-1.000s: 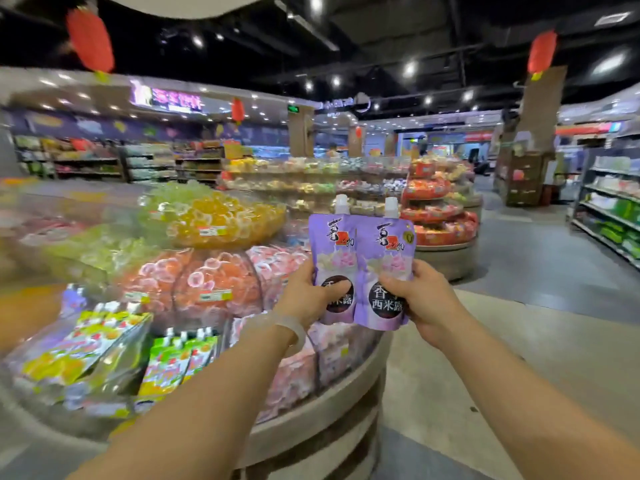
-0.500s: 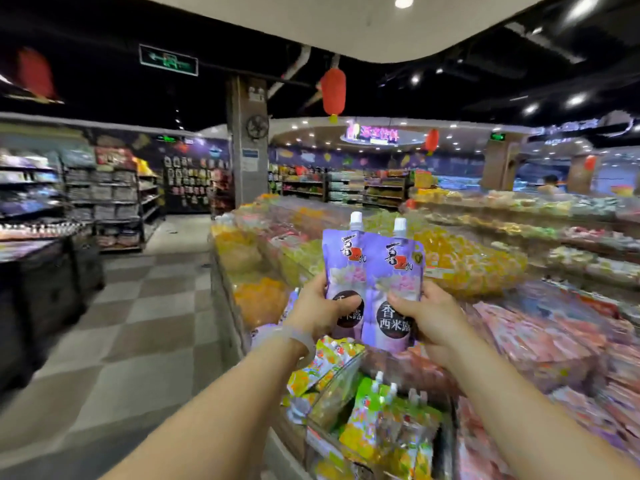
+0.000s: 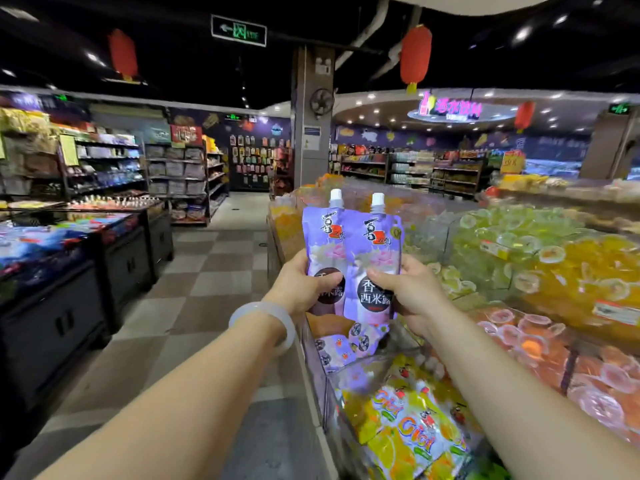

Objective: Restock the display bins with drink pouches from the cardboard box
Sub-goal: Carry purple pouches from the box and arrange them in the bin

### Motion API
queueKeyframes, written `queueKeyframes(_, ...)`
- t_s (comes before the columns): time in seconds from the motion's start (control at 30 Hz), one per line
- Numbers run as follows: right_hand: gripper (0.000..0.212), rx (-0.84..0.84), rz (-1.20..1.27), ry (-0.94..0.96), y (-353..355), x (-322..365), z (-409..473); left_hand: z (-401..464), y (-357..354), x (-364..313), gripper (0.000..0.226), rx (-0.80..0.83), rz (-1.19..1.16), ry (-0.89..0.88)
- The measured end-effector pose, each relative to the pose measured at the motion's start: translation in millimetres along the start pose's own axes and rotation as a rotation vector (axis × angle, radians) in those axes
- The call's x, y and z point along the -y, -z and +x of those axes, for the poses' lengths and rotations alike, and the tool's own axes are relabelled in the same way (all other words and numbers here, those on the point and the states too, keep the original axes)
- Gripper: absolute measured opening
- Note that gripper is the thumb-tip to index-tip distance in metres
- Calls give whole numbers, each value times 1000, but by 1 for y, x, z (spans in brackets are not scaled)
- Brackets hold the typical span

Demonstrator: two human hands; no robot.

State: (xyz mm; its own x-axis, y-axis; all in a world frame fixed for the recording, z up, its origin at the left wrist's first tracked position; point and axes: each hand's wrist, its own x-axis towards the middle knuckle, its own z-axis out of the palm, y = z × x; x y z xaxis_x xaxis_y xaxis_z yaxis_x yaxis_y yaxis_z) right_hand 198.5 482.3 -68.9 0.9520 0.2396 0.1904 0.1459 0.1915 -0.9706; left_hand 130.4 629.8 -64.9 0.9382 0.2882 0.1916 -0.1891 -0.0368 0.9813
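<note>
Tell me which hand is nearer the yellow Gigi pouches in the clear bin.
Right. The right hand holds a purple pouch almost directly above the yellow Gigi pouches. The left hand, holding the other purple pouch, is farther over, toward the aisle.

Supermarket aisle with a checkered floor (image 3: 207, 278)
Red lanterns (image 3: 415, 53) hang by a green exit sign (image 3: 239, 31); a fan (image 3: 321, 102) sits on the pillar (image 3: 311, 133), stocked shelves (image 3: 180, 178) behind a dark counter (image 3: 69, 299).

Bright ceiling spotlights (image 3: 523, 33) against dark ceiling; wide-angle bending at edges; slight motion blur throughout.
</note>
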Motion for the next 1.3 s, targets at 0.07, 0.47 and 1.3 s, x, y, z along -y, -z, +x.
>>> queueKeyframes(0.07, 34, -23, 9, -16, -17, -20, 29, 34, 17, 15, 35, 19, 10, 7)
queueKeyframes(0.47, 36, -362, 56, -26, -48, -93, 173, 237, 46, 87, 30, 319, 19, 86)
queueKeyframes(1.3, 20, -1443, 156, -297, 35, -320, 238, 372, -99, 350, 25, 980, 274, 306)
